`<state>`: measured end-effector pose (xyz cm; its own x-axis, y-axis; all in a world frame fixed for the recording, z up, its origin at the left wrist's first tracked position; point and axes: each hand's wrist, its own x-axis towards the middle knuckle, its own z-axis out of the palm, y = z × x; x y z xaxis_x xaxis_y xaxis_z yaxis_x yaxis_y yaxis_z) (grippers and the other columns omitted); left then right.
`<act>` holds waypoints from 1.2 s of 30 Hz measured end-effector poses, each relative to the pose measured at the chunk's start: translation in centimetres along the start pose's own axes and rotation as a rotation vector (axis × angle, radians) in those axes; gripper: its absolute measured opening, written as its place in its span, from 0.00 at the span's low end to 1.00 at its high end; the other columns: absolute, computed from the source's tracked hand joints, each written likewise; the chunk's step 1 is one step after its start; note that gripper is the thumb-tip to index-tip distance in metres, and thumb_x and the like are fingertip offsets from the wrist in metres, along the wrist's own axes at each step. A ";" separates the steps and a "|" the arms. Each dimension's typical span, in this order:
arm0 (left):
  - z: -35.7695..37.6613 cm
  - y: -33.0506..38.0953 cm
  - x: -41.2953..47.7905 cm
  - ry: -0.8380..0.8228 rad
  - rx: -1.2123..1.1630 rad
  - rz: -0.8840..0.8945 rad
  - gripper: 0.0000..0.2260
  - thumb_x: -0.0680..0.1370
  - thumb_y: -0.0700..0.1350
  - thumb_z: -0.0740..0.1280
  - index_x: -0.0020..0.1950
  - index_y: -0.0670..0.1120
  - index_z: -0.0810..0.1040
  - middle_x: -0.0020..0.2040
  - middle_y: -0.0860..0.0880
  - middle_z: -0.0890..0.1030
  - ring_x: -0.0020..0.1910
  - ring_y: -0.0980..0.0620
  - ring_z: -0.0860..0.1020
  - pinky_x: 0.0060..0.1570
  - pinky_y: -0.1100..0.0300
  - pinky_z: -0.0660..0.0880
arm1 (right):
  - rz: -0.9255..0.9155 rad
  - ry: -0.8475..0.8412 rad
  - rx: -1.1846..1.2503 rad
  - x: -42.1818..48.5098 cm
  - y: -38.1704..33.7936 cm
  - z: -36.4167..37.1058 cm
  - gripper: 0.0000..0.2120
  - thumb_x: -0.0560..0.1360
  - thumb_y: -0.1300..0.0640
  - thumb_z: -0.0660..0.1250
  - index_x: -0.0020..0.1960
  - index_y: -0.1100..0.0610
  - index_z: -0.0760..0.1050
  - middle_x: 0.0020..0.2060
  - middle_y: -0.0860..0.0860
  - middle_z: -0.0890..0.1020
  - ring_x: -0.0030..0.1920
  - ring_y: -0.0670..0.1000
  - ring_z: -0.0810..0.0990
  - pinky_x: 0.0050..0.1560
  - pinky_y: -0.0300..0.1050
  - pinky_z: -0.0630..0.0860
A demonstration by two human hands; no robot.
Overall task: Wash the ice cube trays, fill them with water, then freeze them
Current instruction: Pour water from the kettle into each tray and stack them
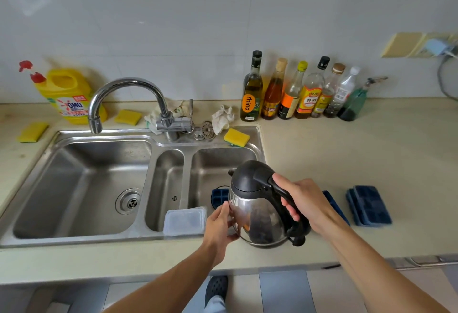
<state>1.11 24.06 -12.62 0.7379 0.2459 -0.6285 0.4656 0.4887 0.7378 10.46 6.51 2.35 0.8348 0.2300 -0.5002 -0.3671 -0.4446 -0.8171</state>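
Two hands hold a kettle (257,213) at the lower middle of the frame, with dark blue ice cube trays close by.

The right hand (304,201) has its fingers wrapped round the kettle's black handle. The left hand (220,223) lays nearly straight fingers on the shiny steel side. The kettle has a black lid and leans a little to the left. One blue ice tray (220,197) peeks out from the right bowl of the sink (99,136), just behind the kettle, and its small square holes show. A second blue tray (333,203) lies on the counter (347,154), mostly hidden behind the right wrist. Further right, a stack of blue trays (369,206) sits on the counter, one on top of another and a bit crooked. A clear plastic box (184,221) sits at the sink's front edge, just left of the left hand.
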 end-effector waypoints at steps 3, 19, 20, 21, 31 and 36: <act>-0.2 0.1 0.1 -0.005 -0.002 -0.009 0.19 0.85 0.56 0.57 0.49 0.46 0.81 0.53 0.41 0.84 0.58 0.39 0.81 0.53 0.45 0.80 | -0.006 0.004 -0.008 0.1 -0.4 0.4 0.27 0.75 0.39 0.70 0.27 0.58 0.77 0.23 0.54 0.75 0.22 0.51 0.69 0.25 0.42 0.68; -0.8 0.7 0.1 -0.016 -0.004 -0.075 0.22 0.85 0.57 0.56 0.43 0.48 0.83 0.49 0.43 0.86 0.54 0.40 0.83 0.51 0.46 0.82 | 0.013 0.016 -0.046 0.6 -1.7 1.7 0.27 0.77 0.41 0.69 0.27 0.57 0.76 0.22 0.51 0.75 0.20 0.49 0.69 0.22 0.39 0.67; -0.9 0.6 0.2 -0.014 -0.006 -0.078 0.22 0.85 0.57 0.56 0.44 0.47 0.83 0.51 0.43 0.86 0.55 0.40 0.83 0.52 0.45 0.82 | 0.017 0.018 -0.050 0.6 -1.8 1.7 0.27 0.77 0.41 0.69 0.26 0.57 0.76 0.21 0.51 0.75 0.20 0.49 0.69 0.22 0.39 0.67; -0.9 0.5 0.2 -0.010 -0.011 -0.080 0.21 0.85 0.57 0.57 0.47 0.47 0.83 0.52 0.43 0.86 0.56 0.40 0.83 0.53 0.44 0.81 | 0.021 0.020 -0.055 0.6 -1.9 1.8 0.27 0.77 0.41 0.69 0.25 0.57 0.76 0.21 0.51 0.75 0.20 0.49 0.69 0.23 0.39 0.68; -1.1 0.6 0.3 -0.024 -0.007 -0.084 0.22 0.85 0.57 0.56 0.44 0.45 0.81 0.49 0.43 0.86 0.54 0.41 0.83 0.50 0.46 0.81 | 0.031 0.017 -0.092 0.9 -2.1 2.1 0.28 0.77 0.39 0.68 0.26 0.57 0.76 0.21 0.52 0.74 0.20 0.49 0.69 0.24 0.39 0.69; -1.1 0.4 0.4 -0.004 -0.022 -0.100 0.21 0.84 0.57 0.57 0.52 0.43 0.82 0.55 0.43 0.85 0.57 0.39 0.82 0.59 0.39 0.79 | 0.037 0.017 -0.109 1.0 -2.3 2.1 0.28 0.77 0.38 0.68 0.28 0.59 0.76 0.21 0.52 0.74 0.20 0.50 0.69 0.25 0.40 0.69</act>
<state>1.11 25.29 -12.83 0.6904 0.1914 -0.6977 0.5260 0.5293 0.6657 11.25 9.53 3.12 0.8288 0.1974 -0.5236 -0.3514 -0.5444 -0.7616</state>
